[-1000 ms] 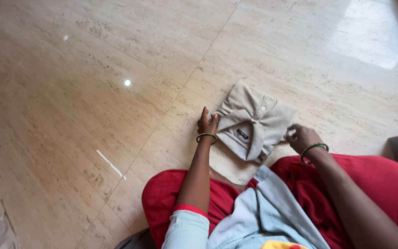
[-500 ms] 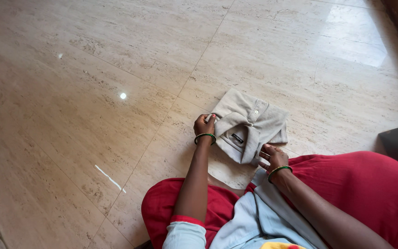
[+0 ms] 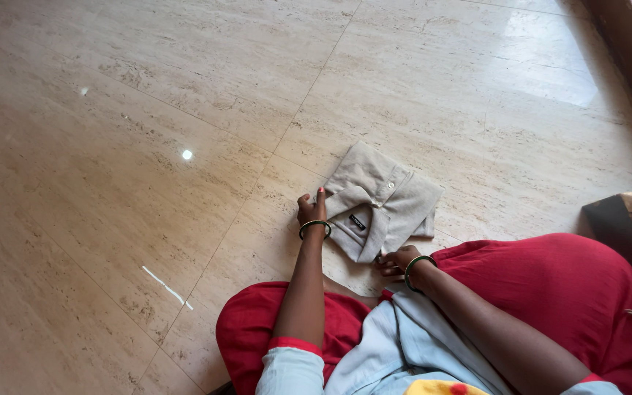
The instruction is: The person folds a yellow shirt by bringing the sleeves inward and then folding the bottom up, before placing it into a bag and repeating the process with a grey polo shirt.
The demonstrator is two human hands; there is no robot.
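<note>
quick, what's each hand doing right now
left hand: closed, gripping the left edge of the folded beige shirt.
right hand: fingers down at its near edge; grip unclear.

Both arms reach forward and down; the left hand (image 3: pixel 311 210) is curled, the right hand (image 3: pixel 396 260) lies low, fingers spread.

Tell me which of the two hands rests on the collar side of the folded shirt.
The left hand, beside the collar of the folded beige shirt; the right hand touches its near bottom edge.
</note>
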